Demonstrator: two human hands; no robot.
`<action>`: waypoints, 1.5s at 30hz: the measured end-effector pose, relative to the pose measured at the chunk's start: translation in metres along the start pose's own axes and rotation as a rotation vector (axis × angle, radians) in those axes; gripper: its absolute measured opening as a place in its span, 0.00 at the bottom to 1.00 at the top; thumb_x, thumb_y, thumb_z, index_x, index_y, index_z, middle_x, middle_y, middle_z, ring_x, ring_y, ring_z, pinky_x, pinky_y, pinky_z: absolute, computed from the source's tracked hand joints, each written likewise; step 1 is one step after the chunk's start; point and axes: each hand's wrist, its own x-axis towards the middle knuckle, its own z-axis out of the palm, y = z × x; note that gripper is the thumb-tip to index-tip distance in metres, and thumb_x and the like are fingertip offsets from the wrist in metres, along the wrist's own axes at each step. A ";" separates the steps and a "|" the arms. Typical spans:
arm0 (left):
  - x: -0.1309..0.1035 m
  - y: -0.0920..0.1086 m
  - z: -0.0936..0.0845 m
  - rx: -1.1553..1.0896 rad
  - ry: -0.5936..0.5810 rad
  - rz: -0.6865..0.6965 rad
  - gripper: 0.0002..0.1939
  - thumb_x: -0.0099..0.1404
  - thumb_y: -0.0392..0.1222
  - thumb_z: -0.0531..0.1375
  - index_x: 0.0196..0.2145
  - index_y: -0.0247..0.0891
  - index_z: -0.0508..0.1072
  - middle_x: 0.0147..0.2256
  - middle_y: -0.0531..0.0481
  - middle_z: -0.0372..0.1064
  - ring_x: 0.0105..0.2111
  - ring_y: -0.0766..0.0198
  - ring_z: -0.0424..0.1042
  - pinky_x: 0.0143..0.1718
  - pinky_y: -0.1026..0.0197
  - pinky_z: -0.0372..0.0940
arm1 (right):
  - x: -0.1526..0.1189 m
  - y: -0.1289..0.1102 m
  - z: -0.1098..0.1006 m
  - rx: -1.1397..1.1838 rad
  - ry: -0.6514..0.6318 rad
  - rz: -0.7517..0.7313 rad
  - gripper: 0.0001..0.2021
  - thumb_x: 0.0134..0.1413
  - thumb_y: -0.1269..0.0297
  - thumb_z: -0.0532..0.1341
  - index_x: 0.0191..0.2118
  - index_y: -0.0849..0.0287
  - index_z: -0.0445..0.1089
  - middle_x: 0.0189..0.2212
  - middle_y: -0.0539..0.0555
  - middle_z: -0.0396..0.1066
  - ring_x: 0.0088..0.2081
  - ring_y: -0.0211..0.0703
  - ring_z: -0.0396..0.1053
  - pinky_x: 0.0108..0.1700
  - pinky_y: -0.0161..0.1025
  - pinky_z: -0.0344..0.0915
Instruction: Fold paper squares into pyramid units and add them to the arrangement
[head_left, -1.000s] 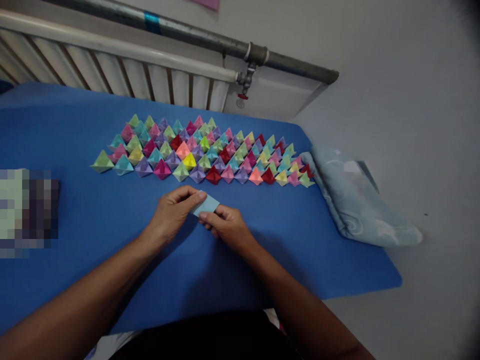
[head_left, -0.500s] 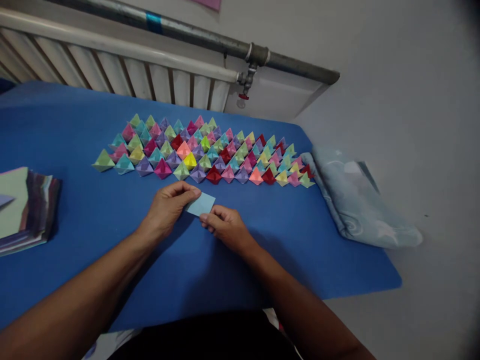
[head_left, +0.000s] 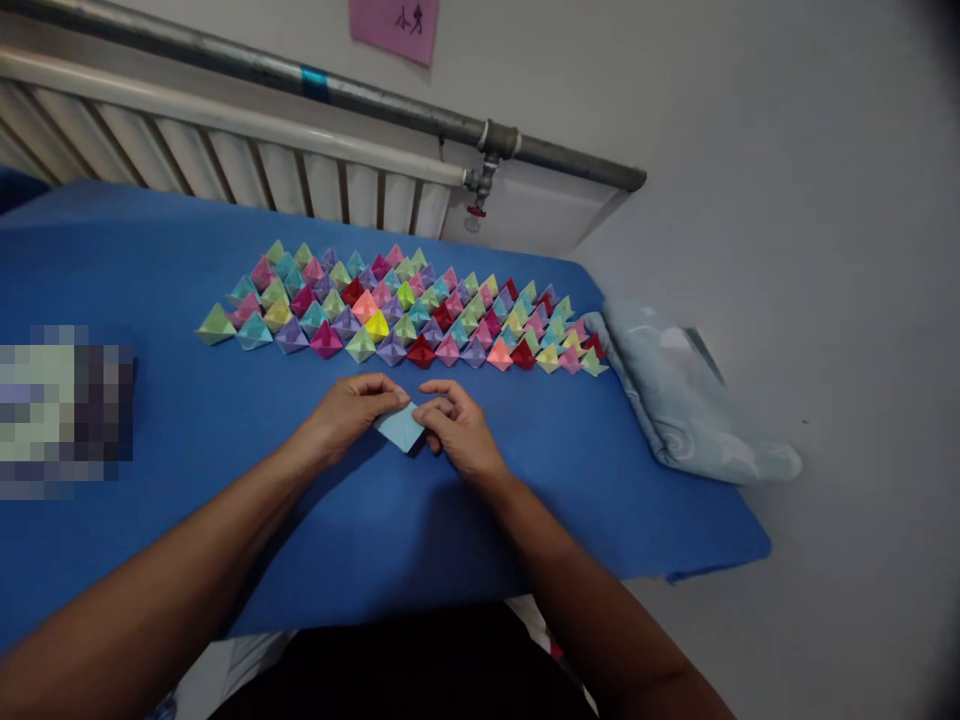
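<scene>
At the left side of the blue tabletop (head_left: pixel 187 430), a pile with a pale green top and a darker right end (head_left: pixel 37 420) is lying, its details being blurred into blocks. Beyond the far edge, a cream ribbed metal radiator (head_left: pixel 322 185) is standing, with a long grey metal pipe (head_left: pixel 405 118) running above it. Nearer the middle, rows of small, peaked, boat-shaped folded papers (head_left: pixel 391 350) in green, pink, purple, turquoise, yellow and red are stretching along the far half of the tabletop, roughly in line with its far edge.

Just in front of those rows, towards the near edge, the left hand (head_left: pixel 356 410) is pinching a light blue folded paper piece (head_left: pixel 401 430) by its upper left side, thumb on top. The piece is lying between the two hands, one corner pointing at the near edge and a fine line running down its face. The right hand (head_left: pixel 459 430) is touching the upper right side with its thumb, the other fingers being curved and slightly spread; whether it is gripping, the view is not showing clearly.

Farther right, a folded grey-green patterned fabric bundle (head_left: pixel 667 400) is lying across the right edge, reaching towards the pale wall (head_left: pixel 847 300), its left end almost meeting the last boat-shaped papers.
</scene>
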 end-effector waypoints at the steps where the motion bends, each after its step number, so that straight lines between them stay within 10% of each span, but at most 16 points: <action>1: -0.001 0.000 0.000 0.058 -0.034 0.003 0.13 0.44 0.49 0.67 0.21 0.38 0.73 0.20 0.53 0.68 0.21 0.68 0.62 0.24 0.63 0.57 | -0.001 0.001 -0.001 -0.023 0.000 -0.023 0.17 0.42 0.60 0.65 0.41 0.54 0.65 0.21 0.39 0.65 0.18 0.30 0.56 0.22 0.31 0.54; 9: 0.003 -0.013 -0.009 0.425 -0.182 0.066 0.11 0.48 0.50 0.61 0.18 0.40 0.74 0.15 0.57 0.61 0.18 0.67 0.58 0.22 0.64 0.51 | -0.018 0.007 -0.002 -0.422 -0.016 -0.106 0.03 0.51 0.64 0.59 0.32 0.55 0.67 0.20 0.42 0.59 0.23 0.33 0.56 0.28 0.32 0.54; 19: 0.009 -0.021 -0.011 0.760 -0.128 0.207 0.02 0.51 0.37 0.62 0.22 0.41 0.73 0.18 0.57 0.65 0.20 0.65 0.61 0.25 0.62 0.50 | -0.022 0.010 -0.005 -1.039 -0.160 -0.379 0.10 0.61 0.70 0.57 0.41 0.58 0.76 0.39 0.54 0.69 0.40 0.40 0.68 0.44 0.37 0.63; 36: -0.049 -0.049 -0.029 1.181 -0.168 0.837 0.14 0.68 0.36 0.53 0.46 0.39 0.77 0.47 0.40 0.75 0.45 0.50 0.71 0.45 0.48 0.64 | -0.022 -0.001 -0.023 -1.092 -0.430 -0.482 0.18 0.56 0.73 0.59 0.52 0.57 0.73 0.48 0.57 0.71 0.49 0.46 0.69 0.54 0.44 0.64; 45: -0.048 -0.048 -0.031 1.137 -0.132 0.839 0.10 0.69 0.43 0.56 0.42 0.40 0.76 0.43 0.43 0.77 0.42 0.53 0.73 0.45 0.50 0.61 | -0.021 0.004 -0.030 -1.001 -0.416 -0.538 0.11 0.57 0.72 0.59 0.46 0.60 0.72 0.44 0.58 0.73 0.47 0.45 0.70 0.52 0.43 0.66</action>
